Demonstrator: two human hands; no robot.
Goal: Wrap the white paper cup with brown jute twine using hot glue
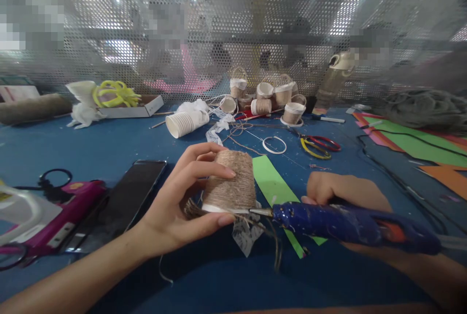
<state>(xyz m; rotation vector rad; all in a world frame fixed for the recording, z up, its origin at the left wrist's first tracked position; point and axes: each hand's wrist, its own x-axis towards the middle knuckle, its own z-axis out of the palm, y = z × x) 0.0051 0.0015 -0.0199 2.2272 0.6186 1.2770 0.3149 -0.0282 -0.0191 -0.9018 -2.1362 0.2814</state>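
Note:
My left hand (182,192) grips a paper cup (233,178) wrapped in brown twine, its fingers over the side and its thumb at the white lower rim. My right hand (343,195) is closed round a blue glue gun (328,224), whose metal tip meets the cup's lower rim. Loose twine (276,246) and a scrap of printed white material (246,237) hang below the cup. A green paper strip (273,183) lies on the table just behind the glue gun.
On the blue table (109,139) stand small twine-wrapped baskets (292,112) at the back, beside stacked paper cups (180,124). Scissors (317,146) lie right of centre. A black phone (134,192) and a magenta device (69,207) are at left, coloured paper (412,139) at right.

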